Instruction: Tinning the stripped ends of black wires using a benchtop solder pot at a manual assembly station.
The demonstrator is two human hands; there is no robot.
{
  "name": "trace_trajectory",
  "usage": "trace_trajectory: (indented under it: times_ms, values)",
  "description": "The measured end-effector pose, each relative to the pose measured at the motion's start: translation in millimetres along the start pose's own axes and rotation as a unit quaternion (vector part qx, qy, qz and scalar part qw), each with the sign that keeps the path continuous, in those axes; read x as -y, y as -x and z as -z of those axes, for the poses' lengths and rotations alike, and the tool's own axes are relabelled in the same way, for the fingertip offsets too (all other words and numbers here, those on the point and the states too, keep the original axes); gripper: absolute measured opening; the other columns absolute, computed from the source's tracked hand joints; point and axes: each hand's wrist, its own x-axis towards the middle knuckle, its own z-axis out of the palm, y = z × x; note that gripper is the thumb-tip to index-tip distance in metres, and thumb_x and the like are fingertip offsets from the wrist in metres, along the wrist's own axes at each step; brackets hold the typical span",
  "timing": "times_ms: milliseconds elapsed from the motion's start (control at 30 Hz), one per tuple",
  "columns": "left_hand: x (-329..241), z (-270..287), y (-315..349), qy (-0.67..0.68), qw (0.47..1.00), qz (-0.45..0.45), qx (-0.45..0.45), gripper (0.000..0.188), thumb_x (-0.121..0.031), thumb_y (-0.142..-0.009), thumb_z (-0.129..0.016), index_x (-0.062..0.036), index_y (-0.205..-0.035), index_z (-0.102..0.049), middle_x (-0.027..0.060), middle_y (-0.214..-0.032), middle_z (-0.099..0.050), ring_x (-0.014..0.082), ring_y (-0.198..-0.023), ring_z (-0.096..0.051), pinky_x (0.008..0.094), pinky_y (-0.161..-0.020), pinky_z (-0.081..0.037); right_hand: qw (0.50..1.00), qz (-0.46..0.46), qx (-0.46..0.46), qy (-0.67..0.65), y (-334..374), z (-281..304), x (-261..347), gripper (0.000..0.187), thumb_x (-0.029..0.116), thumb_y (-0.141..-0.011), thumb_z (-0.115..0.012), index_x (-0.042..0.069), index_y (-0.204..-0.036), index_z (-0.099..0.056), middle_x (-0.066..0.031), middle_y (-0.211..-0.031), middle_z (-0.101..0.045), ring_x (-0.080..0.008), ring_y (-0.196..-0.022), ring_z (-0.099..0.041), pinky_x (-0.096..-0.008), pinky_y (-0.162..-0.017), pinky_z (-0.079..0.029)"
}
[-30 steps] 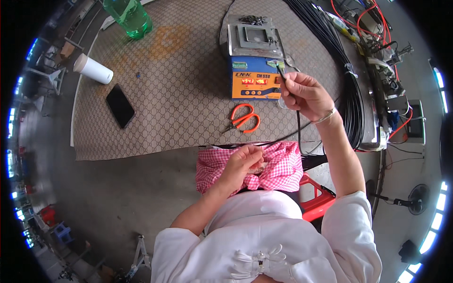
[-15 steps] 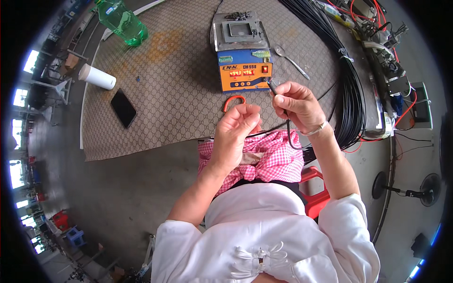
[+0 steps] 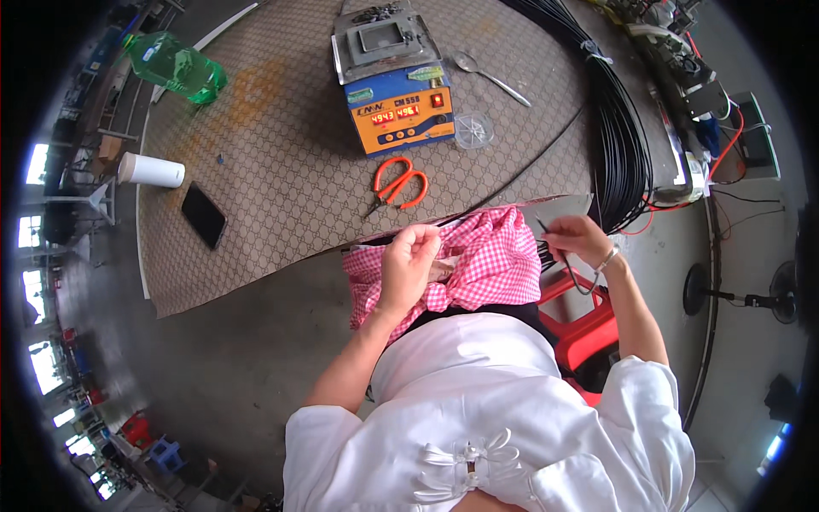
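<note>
My right hand pinches a thin black cable close to its end. The bare tip sticks out left of the fingers, and the rest loops down by the red stool. My left hand is closed in front of the table edge, over the pink checked cloth on my lap. Another length of black cable slants across the table down to the left fingers, where it goes out of sight. Orange-handled snips lie just beyond the left hand, handles spread.
Beyond the snips stands an orange and blue heating unit with a metal tray on top. A clear round dish and a spoon lie right of it, then a big black cable coil. Phone, white cup and green bottle are left.
My right hand has moved right and down with the cable end, away from the heating unit. My left hand has come slightly nearer, uncovering the snips. The whole view has shifted.
</note>
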Motion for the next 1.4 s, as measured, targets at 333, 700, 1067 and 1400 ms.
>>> trace_trajectory:
  times_ms: [333, 700, 1067, 1400]
  values:
    - [44.1, -11.4, -2.5, -0.413, 0.894, -0.143, -0.094, 0.029, -0.012, -0.079, -0.055, -0.0004, -0.105, -0.051, 0.0143, -0.084, -0.057, 0.0312, -0.079, -0.055, 0.0384, -0.070, -0.044, 0.886, 0.150, -0.185, 0.398, -11.6, -6.9, -80.9, 0.010, 0.011, -0.069, -0.061, 0.004, -0.076, -0.060, -0.0135, -0.075, -0.056, -0.0310, -0.075, -0.055, -0.0385, -0.067, -0.045]
    - [-17.8, -7.7, 14.6, -0.486, 0.827, -0.268, -0.091, 0.010, -0.005, -0.069, -0.060, -0.0040, -0.080, -0.058, 0.0118, -0.080, -0.052, 0.0296, -0.079, -0.049, 0.0385, -0.067, -0.039, 0.797, 0.429, -0.065, 0.420, -56.6, -122.1, 70.6, 0.012, 0.016, -0.062, -0.062, 0.009, -0.072, -0.059, -0.0063, -0.072, -0.055, -0.0246, -0.074, -0.054, -0.0353, -0.066, -0.042]
    - [-49.0, 97.4, 51.5, -0.476, 0.854, -0.177, 0.109, 0.011, -0.009, -0.074, -0.060, -0.0040, -0.083, -0.060, 0.0096, -0.080, -0.059, 0.0272, -0.077, -0.055, 0.0377, -0.068, -0.042, 0.869, 0.370, 0.012, 0.329, 4.4, -56.0, 59.0, 0.012, 0.019, -0.073, -0.060, 0.008, -0.078, -0.062, -0.0107, -0.073, -0.059, -0.0285, -0.069, -0.057, -0.0375, -0.061, -0.045]
    - [-59.3, 58.5, 47.1, -0.344, 0.925, -0.122, 0.101, 0.013, -0.009, -0.081, -0.056, -0.0005, -0.090, -0.059, 0.0081, -0.079, -0.060, 0.0207, -0.070, -0.057, 0.0301, -0.066, -0.045, 0.900, 0.377, 0.120, 0.181, -20.7, -135.2, 84.0, 0.016, 0.017, -0.073, -0.063, 0.003, -0.081, -0.061, -0.0120, -0.067, -0.058, -0.0270, -0.062, -0.057, -0.0348, -0.056, -0.044]
